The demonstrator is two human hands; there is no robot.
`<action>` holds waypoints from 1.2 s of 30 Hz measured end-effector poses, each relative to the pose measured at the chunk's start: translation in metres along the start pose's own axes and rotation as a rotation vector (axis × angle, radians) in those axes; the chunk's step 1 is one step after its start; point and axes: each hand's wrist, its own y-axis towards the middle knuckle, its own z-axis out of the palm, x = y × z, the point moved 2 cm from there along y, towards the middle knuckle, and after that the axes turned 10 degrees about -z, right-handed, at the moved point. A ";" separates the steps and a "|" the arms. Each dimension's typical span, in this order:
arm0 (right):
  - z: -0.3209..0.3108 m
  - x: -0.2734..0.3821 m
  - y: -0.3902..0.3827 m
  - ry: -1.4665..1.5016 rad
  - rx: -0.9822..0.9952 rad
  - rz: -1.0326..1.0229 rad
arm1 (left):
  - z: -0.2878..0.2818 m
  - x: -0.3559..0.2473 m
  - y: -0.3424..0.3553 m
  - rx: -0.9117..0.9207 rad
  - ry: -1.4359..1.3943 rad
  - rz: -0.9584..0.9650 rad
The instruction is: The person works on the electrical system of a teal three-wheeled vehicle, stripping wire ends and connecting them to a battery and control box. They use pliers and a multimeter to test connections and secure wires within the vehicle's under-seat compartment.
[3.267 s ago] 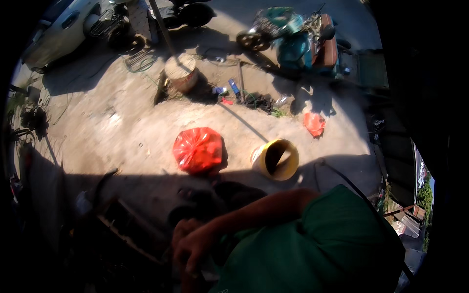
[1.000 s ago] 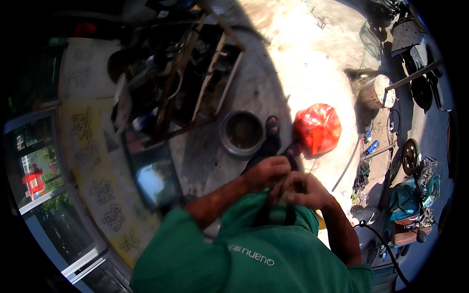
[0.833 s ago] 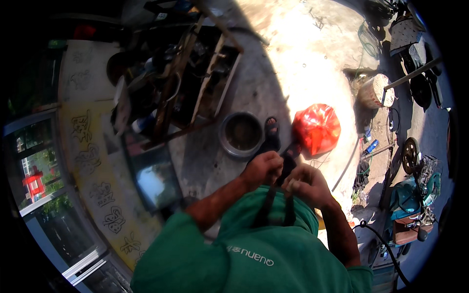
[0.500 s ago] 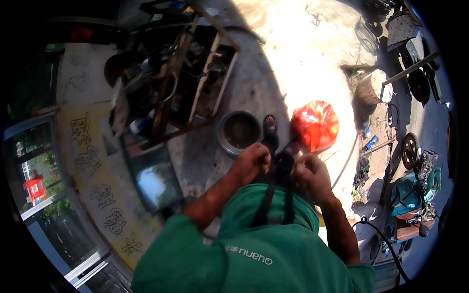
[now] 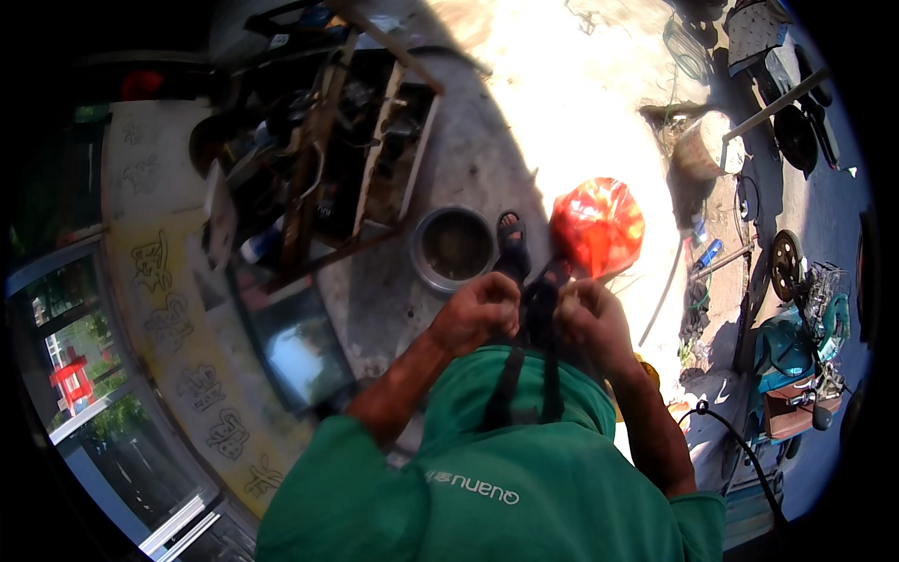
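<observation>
My left hand (image 5: 479,311) is curled closed in front of my body, fingertips turned inward. Level with it and a short gap away, my right hand (image 5: 592,318) is closed too, its thumb and fingers pinched together. Whatever they hold, if anything, is too small or hidden to make out. Dark straps (image 5: 504,389) run down over my green shirt (image 5: 487,459) between the forearms. Beyond the hands my feet stand in dark sandals (image 5: 512,245). A round metal basin (image 5: 420,267) with murky contents lies left of the feet, and a shiny red plastic bag (image 5: 599,225) bulges to their right.
Far left stands a wooden-framed rack (image 5: 389,140) crowded with dark items. A glossy panel (image 5: 298,351) lies nearer on that side, beside a wall bearing painted characters. On the right are a whitish bucket (image 5: 704,148), a blue bottle (image 5: 709,253) and a teal vehicle (image 5: 782,342).
Both hands stay closed at about the same height, with only slight finger movement. The view has shifted a little, so the basin and red bag appear slightly higher and farther left.
</observation>
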 end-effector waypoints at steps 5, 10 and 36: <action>-0.003 0.000 -0.002 0.043 -0.013 -0.022 | 0.003 0.007 -0.002 0.004 -0.080 -0.072; -0.003 0.009 -0.005 -0.088 -0.021 -0.040 | 0.003 0.012 0.000 -0.172 0.063 -0.065; -0.001 0.015 -0.013 -0.021 -0.033 -0.131 | -0.009 0.027 -0.002 -0.324 0.148 -0.014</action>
